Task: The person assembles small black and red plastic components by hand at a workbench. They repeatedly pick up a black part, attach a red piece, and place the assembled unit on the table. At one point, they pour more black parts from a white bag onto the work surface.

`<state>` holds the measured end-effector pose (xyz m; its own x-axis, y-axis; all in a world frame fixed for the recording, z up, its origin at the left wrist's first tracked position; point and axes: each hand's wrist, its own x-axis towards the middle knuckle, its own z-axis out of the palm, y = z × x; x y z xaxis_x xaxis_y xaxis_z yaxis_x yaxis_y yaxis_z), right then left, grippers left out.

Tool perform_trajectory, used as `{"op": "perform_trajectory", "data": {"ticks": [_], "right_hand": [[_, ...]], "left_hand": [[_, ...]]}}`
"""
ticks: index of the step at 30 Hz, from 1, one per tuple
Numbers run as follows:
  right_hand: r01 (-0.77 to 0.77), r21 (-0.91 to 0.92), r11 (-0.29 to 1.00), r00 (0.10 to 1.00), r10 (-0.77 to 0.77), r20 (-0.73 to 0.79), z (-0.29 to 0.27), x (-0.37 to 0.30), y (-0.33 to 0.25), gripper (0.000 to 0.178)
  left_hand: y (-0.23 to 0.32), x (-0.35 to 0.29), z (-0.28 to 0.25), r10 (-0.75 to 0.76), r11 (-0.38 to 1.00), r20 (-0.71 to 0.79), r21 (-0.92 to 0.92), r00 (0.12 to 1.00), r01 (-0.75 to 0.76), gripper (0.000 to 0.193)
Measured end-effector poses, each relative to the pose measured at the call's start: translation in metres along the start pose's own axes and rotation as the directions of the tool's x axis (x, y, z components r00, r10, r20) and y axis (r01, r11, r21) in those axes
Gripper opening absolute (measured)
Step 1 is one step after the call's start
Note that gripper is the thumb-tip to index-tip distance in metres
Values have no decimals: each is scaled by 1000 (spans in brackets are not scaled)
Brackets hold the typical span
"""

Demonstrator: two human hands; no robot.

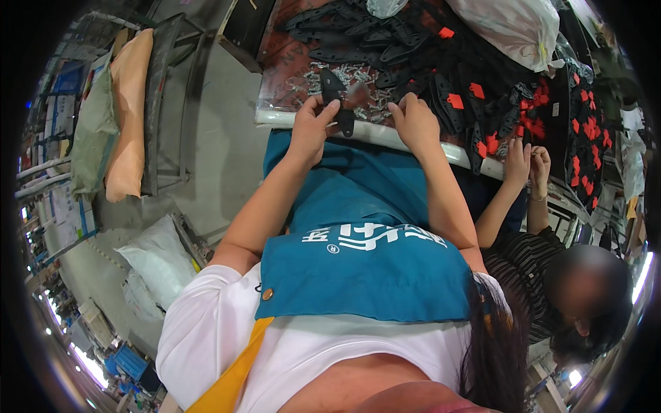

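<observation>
My left hand (312,127) is closed on a dark, elongated plastic piece (345,124) at the table's near edge, with thumb and forefinger gripping it. Part of that piece is covered by my fingers. Just beyond, a black rounded part (331,81) stands out against a scatter of small silvery metal pieces (377,109), perhaps screws. To the right of these, my right hand (418,125) rests over the table edge with fingers curled and thumb drawn in. Whatever lies between its fingertips is too small to make out.
Black plastic parts (372,34) heap across the far table, some with red tabs (476,90). A white plastic bag (513,31) sits at the back right. Close on my right, a co-worker's hands (518,163) work at the same table. Sacks (129,113) lie on a rack at left.
</observation>
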<state>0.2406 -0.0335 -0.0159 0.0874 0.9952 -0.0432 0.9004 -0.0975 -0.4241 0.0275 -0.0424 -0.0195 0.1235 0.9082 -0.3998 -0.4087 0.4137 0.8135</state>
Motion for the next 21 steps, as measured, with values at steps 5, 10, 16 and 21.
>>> {"op": "perform_trajectory", "data": {"ticks": [5, 10, 16, 21], "right_hand": [[171, 471, 866, 985, -144, -93, 18, 14, 6, 20], [24, -35, 999, 984, -30, -175, 25, 16, 1, 21], [-82, -293, 953, 995, 61, -78, 25, 44, 5, 35], [72, -115, 991, 991, -84, -108, 12, 38, -5, 33]], "left_hand": [[5, -1, 5, 22, 1000, -1, -21, 1000, -22, 13], [9, -10, 3, 8, 1000, -17, -16, 1000, -9, 15], [6, -10, 7, 5, 1000, 19, -30, 1000, -4, 15], [12, -10, 10, 6, 1000, 16, 5, 1000, -6, 18]]}}
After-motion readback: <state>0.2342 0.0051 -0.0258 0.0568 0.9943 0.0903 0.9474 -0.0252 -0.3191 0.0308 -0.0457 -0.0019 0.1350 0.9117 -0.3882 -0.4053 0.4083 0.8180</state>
